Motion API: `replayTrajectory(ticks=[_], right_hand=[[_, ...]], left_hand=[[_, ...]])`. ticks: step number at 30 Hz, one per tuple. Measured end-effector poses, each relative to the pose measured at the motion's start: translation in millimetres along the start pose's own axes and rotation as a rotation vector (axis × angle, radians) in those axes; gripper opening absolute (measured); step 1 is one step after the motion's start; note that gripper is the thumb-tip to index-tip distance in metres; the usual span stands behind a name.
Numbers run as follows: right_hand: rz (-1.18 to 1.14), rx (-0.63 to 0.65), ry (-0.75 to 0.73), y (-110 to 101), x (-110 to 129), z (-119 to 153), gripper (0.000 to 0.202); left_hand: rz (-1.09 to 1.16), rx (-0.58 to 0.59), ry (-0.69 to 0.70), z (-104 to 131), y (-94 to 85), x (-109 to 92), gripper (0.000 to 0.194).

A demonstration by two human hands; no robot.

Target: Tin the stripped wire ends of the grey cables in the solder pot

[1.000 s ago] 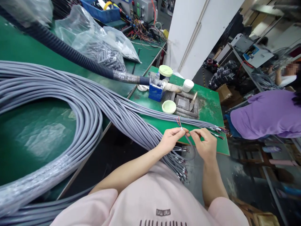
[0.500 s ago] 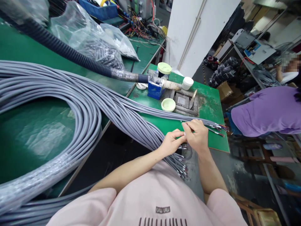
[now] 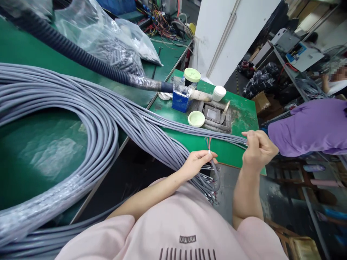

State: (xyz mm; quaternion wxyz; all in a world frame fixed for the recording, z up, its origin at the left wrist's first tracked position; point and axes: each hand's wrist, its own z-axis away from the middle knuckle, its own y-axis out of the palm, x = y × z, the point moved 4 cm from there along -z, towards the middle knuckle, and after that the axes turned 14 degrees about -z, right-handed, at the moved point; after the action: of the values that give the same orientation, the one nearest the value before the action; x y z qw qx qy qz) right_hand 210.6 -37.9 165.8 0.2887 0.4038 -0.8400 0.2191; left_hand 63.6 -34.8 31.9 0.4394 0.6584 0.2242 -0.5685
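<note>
My left hand [image 3: 199, 163] pinches a grey cable [image 3: 216, 177] close to its end, which points up and away from me. Thin coloured wires [image 3: 208, 142] fan out of that end above my fingertips, and a white band sits at their base. Out to the right, my right hand [image 3: 258, 147] is closed with its fingers curled, over the tips of several grey cables [image 3: 227, 137] lying on the green board. What it holds, if anything, is hidden. Below my left hand hangs a thick bunch of grey cables [image 3: 154, 144] with stripped ends.
A solder pot [image 3: 213, 113] is set in the green board [image 3: 241, 108], with a pale green dish [image 3: 196, 119], a white jar [image 3: 219, 93] and a blue box [image 3: 180, 101] around it. A black hose [image 3: 81, 59] crosses above the coiled cables. A person in purple [image 3: 311, 126] is at right.
My right hand has moved away from my left, out to the right over the cable tips. The coloured wires at the held cable's end now show spread out.
</note>
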Motion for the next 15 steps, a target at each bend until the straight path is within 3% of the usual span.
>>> replayTrajectory(ticks=[4,6,10,15], right_hand=[[0.071,0.400,0.012,16.3,-1.8,12.2,0.014],[0.106,0.522,0.027,26.0,-1.6,21.5,0.013],[0.142,0.619,0.024,39.6,3.8,29.3,0.014],[0.252,0.636,0.009,52.2,7.6,26.2,0.016]], left_hand=[[0.237,0.023,-0.020,-1.0,-9.2,7.2,0.035],[0.304,0.051,-0.040,-2.0,-11.3,6.3,0.037],[0.304,0.063,-0.041,-2.4,-11.9,4.4,0.041],[0.157,0.063,0.058,-1.1,-8.5,-1.3,0.037]])
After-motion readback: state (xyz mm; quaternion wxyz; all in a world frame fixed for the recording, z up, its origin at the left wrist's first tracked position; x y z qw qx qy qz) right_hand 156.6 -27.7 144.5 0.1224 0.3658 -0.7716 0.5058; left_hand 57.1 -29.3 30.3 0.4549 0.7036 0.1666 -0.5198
